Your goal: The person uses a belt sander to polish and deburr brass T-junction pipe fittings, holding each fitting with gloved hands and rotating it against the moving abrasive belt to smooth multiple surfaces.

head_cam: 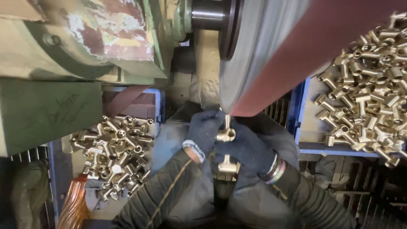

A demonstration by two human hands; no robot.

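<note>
perhaps grimy workshop, sanding belt [288,55] overhead

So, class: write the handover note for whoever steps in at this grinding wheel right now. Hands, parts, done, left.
Left hand: gloved, grip closed on the brass fitting.
Right hand: gloved, grip on the same fitting from the other side.
Fitting: its upper end sits against the red abrasive belt wheel.
Parts: one pile of brass fittings lies in the left bin, a bigger heap in the blue tray on the right.
Done or left: the piles look alike, so I cannot tell which is finished.
</note>
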